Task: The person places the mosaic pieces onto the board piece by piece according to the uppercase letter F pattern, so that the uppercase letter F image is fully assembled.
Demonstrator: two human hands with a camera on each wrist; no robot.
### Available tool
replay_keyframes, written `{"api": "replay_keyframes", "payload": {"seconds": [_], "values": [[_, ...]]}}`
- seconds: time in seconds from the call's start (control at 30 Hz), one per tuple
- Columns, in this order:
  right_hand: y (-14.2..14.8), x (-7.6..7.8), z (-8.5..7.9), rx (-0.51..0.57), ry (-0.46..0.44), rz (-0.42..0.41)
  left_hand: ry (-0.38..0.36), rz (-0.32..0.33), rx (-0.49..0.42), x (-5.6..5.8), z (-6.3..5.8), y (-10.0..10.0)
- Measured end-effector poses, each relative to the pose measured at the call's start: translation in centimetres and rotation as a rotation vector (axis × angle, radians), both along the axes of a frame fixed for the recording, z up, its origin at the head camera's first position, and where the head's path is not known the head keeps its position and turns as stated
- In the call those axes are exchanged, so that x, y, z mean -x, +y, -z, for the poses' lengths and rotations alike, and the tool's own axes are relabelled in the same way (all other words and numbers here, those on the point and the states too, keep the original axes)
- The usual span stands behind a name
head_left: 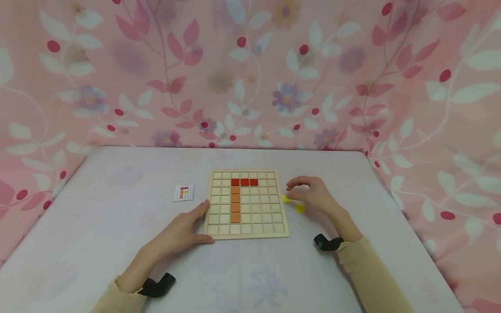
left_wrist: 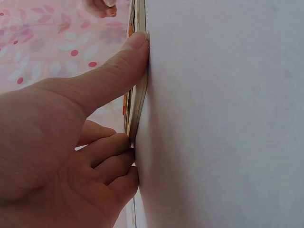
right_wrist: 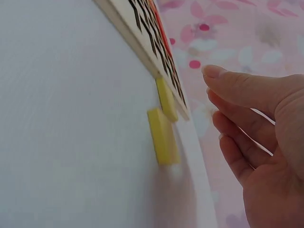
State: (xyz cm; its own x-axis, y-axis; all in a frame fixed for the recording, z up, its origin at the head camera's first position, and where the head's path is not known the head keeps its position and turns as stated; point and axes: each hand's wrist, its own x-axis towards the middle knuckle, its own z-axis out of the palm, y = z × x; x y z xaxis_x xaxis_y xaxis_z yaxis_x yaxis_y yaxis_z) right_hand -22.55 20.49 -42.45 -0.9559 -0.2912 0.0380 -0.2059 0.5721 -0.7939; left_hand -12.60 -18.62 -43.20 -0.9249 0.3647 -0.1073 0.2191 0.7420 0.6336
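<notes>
A wooden grid board (head_left: 258, 217) lies on the table, with three red square tiles (head_left: 244, 182) in a row and a column of several orange tiles (head_left: 235, 198) below the leftmost red one. My left hand (head_left: 178, 232) rests at the board's near left corner, thumb along the near edge and fingertips against the left side. Yellow tiles (head_left: 299, 208) lie just right of the board; in the right wrist view one yellow tile (right_wrist: 163, 137) sits beside another. Above them hovers my right hand (head_left: 313, 193), fingers loosely bent, with nothing visible between thumb and fingertips.
Left of the board lies a small card (head_left: 183, 193) printed with a grid and a coloured pattern. A white cloth covers the table (head_left: 242, 278). Pink floral fabric (head_left: 219, 78) hangs behind and along the sides.
</notes>
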Motion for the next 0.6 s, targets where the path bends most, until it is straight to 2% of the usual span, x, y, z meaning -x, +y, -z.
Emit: {"api": "replay_keyframes", "payload": {"seconds": [0.33, 0.6], "values": [[1.3, 0.5, 1.5, -0.015, -0.036, 0.014, 0.007, 0.001, -0.003, 0.0, -0.1, -0.1], [1.3, 0.5, 2.1, -0.03, -0.035, -0.032, 0.011, 0.002, 0.0, -0.1, -0.3, -0.1]]}}
